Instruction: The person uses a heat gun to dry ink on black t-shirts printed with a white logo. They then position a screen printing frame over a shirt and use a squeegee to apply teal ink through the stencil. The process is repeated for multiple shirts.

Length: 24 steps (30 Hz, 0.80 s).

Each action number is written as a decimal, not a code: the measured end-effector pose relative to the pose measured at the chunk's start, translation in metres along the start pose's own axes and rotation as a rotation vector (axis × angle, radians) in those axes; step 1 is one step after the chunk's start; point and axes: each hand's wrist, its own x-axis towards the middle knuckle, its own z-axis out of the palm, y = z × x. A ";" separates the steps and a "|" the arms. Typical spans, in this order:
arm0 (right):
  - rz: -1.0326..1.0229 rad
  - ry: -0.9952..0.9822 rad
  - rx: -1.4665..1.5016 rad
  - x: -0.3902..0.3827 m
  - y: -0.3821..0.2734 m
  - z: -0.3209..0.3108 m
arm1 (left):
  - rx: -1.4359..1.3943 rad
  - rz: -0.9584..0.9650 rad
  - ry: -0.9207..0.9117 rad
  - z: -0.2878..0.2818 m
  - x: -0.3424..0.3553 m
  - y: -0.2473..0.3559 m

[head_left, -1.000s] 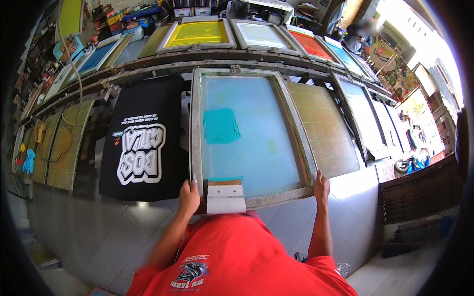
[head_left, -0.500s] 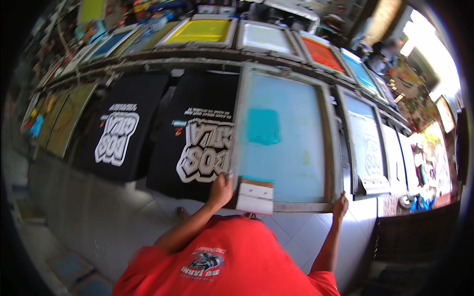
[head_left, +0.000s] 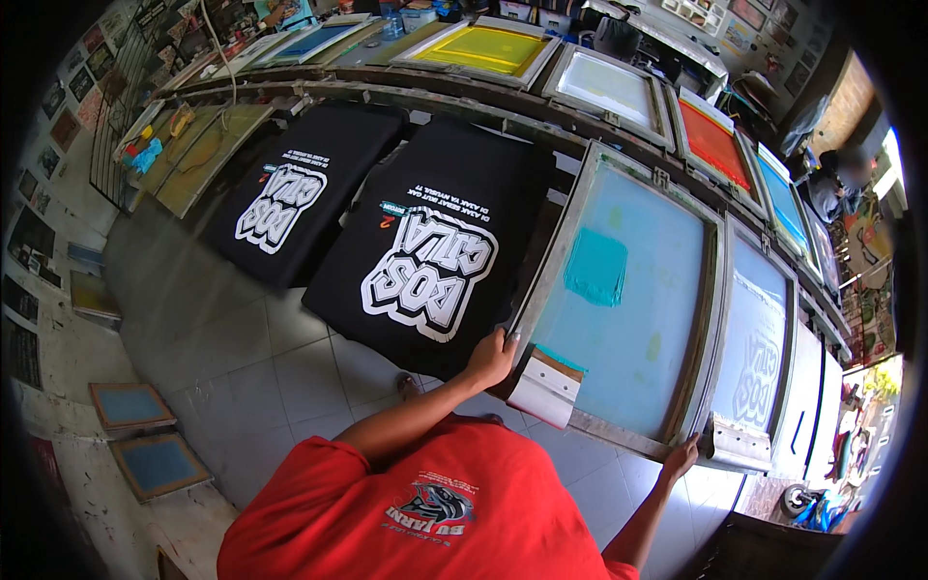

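I have the left hand [head_left: 491, 360] curled tight around the lower left side of the big blue screen [head_left: 657, 319], with the thumb on top of its edge. The right hand [head_left: 681, 456] has its fingers bent in on the lower right corner of that same screen; from way over here it looks like a grip too, but the tips are hard to see. The big blue screen slants in my view, between the near black shirt [head_left: 440, 256] on its left and a paler screen [head_left: 749, 333] on its right. A square of green-blue paint [head_left: 594, 268] sits on its upper left part. At its lower left corner, just beside the left hand, I see a white scraper [head_left: 543, 391] with the same paint along its top edge. A second scraper [head_left: 739, 445] lies on the low end of the paler screen, near the right hand. Farther left is the other black shirt [head_left: 304, 184], and both shirts have fat white letters. Across the back I see a yellow screen [head_left: 488, 48] and a red screen [head_left: 713, 140], and down below is the grey tile floor [head_left: 309, 387]
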 end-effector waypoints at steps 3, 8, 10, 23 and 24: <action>0.023 0.006 -0.010 0.005 0.010 0.002 | 0.024 0.031 0.035 0.004 -0.001 0.003; 0.021 0.017 -0.032 -0.004 -0.016 -0.002 | 0.061 0.003 0.001 0.005 0.000 -0.003; -0.012 0.046 -0.052 -0.003 -0.014 0.001 | 0.044 -0.008 -0.008 0.005 0.001 -0.005; 0.045 -0.137 -0.236 0.002 0.002 0.005 | 0.059 0.040 0.060 0.015 -0.002 -0.009; 0.051 -0.167 -0.216 0.001 -0.002 0.003 | 0.055 0.035 0.060 0.015 -0.001 -0.011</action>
